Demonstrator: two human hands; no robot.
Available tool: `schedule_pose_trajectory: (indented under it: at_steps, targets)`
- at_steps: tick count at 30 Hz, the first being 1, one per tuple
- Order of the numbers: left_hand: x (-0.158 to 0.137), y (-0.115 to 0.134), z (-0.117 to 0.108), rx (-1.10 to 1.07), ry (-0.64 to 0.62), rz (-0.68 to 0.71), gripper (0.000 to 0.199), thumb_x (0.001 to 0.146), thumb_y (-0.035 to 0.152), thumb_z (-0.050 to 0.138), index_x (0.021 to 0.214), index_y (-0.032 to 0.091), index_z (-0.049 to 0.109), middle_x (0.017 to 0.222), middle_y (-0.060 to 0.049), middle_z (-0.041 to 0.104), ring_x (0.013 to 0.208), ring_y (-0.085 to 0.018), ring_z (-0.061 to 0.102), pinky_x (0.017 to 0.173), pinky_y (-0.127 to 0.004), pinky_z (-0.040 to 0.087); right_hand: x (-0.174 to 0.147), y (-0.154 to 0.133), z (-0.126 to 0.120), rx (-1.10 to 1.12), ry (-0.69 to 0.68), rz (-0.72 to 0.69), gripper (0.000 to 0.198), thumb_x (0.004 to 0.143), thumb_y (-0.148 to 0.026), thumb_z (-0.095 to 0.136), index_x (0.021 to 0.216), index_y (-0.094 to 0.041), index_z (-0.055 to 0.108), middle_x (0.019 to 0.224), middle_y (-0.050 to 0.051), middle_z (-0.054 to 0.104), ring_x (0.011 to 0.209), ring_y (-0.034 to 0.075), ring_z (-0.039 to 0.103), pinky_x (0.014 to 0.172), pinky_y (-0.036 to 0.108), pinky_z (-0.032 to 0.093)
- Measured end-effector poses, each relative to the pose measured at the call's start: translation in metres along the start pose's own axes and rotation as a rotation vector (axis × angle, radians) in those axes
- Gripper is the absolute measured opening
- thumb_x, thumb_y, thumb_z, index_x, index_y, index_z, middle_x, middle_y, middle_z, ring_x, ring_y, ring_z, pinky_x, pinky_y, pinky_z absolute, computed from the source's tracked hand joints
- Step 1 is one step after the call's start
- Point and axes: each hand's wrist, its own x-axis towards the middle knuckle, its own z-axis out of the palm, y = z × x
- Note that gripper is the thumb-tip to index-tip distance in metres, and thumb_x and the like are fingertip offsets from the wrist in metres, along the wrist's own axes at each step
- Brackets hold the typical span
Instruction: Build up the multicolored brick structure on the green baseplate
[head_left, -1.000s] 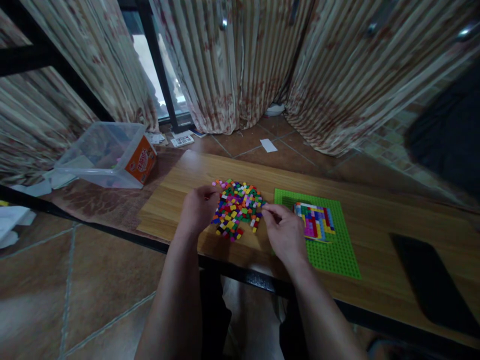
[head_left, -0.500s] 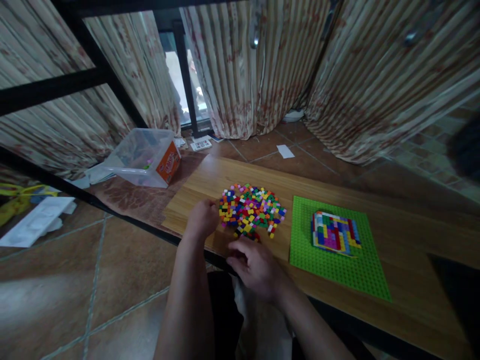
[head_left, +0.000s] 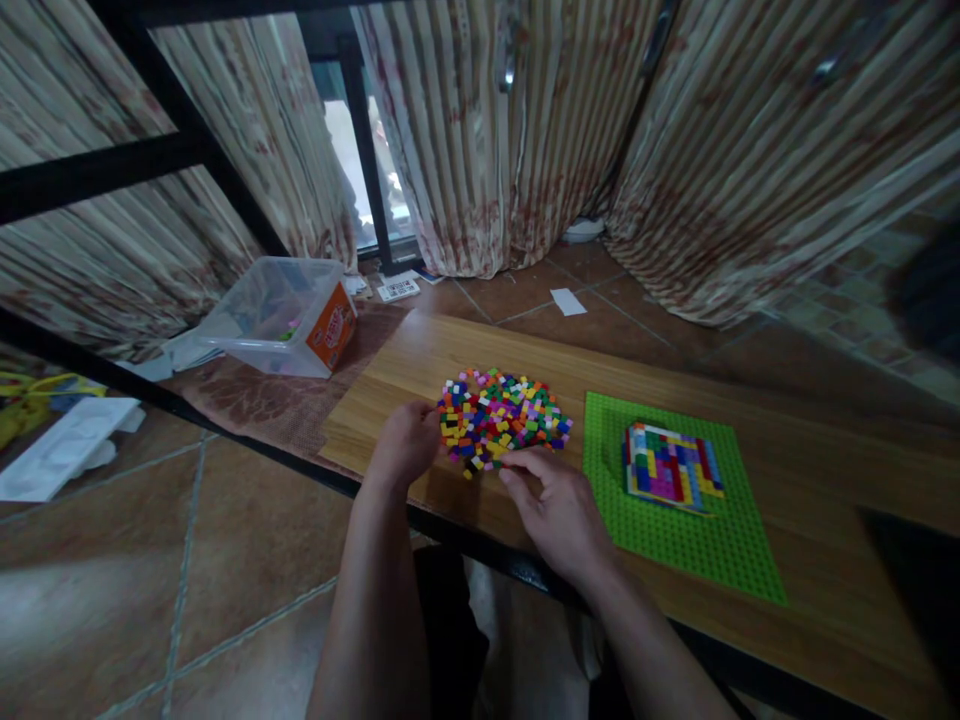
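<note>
A heap of small multicoloured toy bricks lies on the wooden tabletop. At its left edge rests my left hand, fingers curled closed; whatever they hold, if anything, is hidden. My right hand reaches to the front edge of the heap, thumb and forefinger slightly apart beside the loose bricks, with no brick visible between them. To the right, a green baseplate carries a low block built of coloured bricks, with white, blue and yellow along its sides.
A clear plastic bin with an orange label stands at the table's left end on a brown patterned cloth. Black metal bars cross the left side. Striped curtains hang behind. White paper lies on the tiled floor.
My right hand has moved right and slightly forward along the front of the heap. Bricks at the front edge have shifted. My left hand stays almost in place.
</note>
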Motion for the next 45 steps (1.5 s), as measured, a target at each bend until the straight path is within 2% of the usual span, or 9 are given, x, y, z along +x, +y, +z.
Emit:
schedule_pose_trajectory:
  at_steps: [7, 12, 18, 25, 30, 34, 39, 42, 45]
  targets:
    - [-0.006, 0.01, -0.003, 0.113, 0.071, -0.055, 0.028, 0.086, 0.029, 0.046, 0.085, 0.015, 0.071, 0.077, -0.01, 0.073, 0.065, -0.017, 0.064, 0.06, -0.026, 0.042, -0.007, 0.001, 0.02, -0.042, -0.042, -0.027, 0.019, 0.091, -0.021, 0.052, 0.095, -0.023, 0.071, 0.088, 0.005, 0.069, 0.083, 0.02, 0.064, 0.075, 0.033, 0.05]
    - [-0.009, 0.016, -0.003, 0.117, 0.062, -0.068, 0.035, 0.087, 0.038, 0.049, 0.093, 0.015, 0.074, 0.074, -0.01, 0.072, 0.068, -0.019, 0.063, 0.06, -0.026, 0.041, -0.002, 0.0, 0.028, -0.221, 0.025, -0.107, 0.023, 0.089, -0.019, 0.054, 0.104, -0.024, 0.071, 0.097, 0.008, 0.065, 0.092, 0.024, 0.059, 0.082, 0.038, 0.049]
    - [-0.011, 0.019, -0.006, 0.133, 0.061, -0.092, 0.038, 0.087, 0.04, 0.048, 0.096, 0.013, 0.074, 0.072, -0.009, 0.072, 0.067, -0.018, 0.062, 0.059, -0.025, 0.039, 0.006, -0.004, 0.033, -0.34, -0.078, -0.176, 0.031, 0.088, -0.017, 0.058, 0.115, -0.024, 0.071, 0.107, 0.011, 0.06, 0.099, 0.027, 0.056, 0.086, 0.042, 0.05]
    - [-0.012, 0.019, -0.007, 0.161, 0.073, -0.068, 0.038, 0.086, 0.042, 0.05, 0.091, 0.013, 0.074, 0.077, -0.009, 0.073, 0.069, -0.018, 0.063, 0.06, -0.025, 0.039, 0.011, -0.001, 0.036, -0.347, -0.069, -0.197, 0.018, 0.086, -0.015, 0.061, 0.096, -0.025, 0.073, 0.103, 0.008, 0.061, 0.097, 0.026, 0.055, 0.083, 0.041, 0.05]
    - [-0.01, 0.016, -0.006, 0.124, 0.068, -0.083, 0.038, 0.087, 0.042, 0.049, 0.092, 0.014, 0.074, 0.075, -0.009, 0.073, 0.067, -0.018, 0.063, 0.059, -0.026, 0.04, 0.014, 0.002, 0.033, -0.316, 0.042, -0.163, 0.012, 0.087, -0.017, 0.061, 0.092, -0.022, 0.07, 0.101, 0.009, 0.063, 0.094, 0.026, 0.057, 0.082, 0.04, 0.05]
    - [-0.011, 0.017, -0.01, 0.069, 0.066, -0.056, 0.036, 0.085, 0.042, 0.051, 0.09, 0.013, 0.073, 0.074, -0.009, 0.072, 0.067, -0.018, 0.062, 0.057, -0.026, 0.039, 0.013, 0.001, 0.026, -0.173, 0.124, -0.129, 0.012, 0.091, -0.024, 0.058, 0.096, -0.022, 0.068, 0.098, 0.008, 0.067, 0.094, 0.024, 0.062, 0.083, 0.038, 0.05]
    - [-0.011, 0.024, -0.004, -0.137, 0.12, 0.133, 0.034, 0.084, 0.041, 0.054, 0.094, 0.013, 0.071, 0.078, -0.006, 0.071, 0.071, -0.017, 0.063, 0.059, -0.024, 0.043, 0.013, 0.001, 0.018, 0.212, 0.209, 0.05, 0.019, 0.093, -0.032, 0.055, 0.103, -0.022, 0.067, 0.098, 0.006, 0.071, 0.083, 0.019, 0.068, 0.077, 0.032, 0.054]
    - [-0.017, 0.038, 0.015, -0.394, -0.024, 0.267, 0.028, 0.084, 0.037, 0.054, 0.09, 0.014, 0.07, 0.077, -0.002, 0.07, 0.07, -0.015, 0.062, 0.062, -0.022, 0.047, 0.017, 0.004, 0.012, 0.494, 0.298, 0.179, 0.026, 0.092, -0.038, 0.055, 0.108, -0.021, 0.066, 0.097, 0.006, 0.074, 0.08, 0.018, 0.07, 0.075, 0.033, 0.056]
    - [-0.027, 0.057, 0.037, -0.497, -0.236, 0.276, 0.022, 0.085, 0.033, 0.055, 0.085, 0.015, 0.068, 0.076, -0.002, 0.069, 0.069, -0.013, 0.062, 0.062, -0.022, 0.049, 0.022, 0.009, 0.004, 0.658, 0.385, 0.227, 0.033, 0.09, -0.041, 0.057, 0.115, -0.02, 0.064, 0.099, 0.007, 0.075, 0.083, 0.02, 0.071, 0.078, 0.035, 0.056]
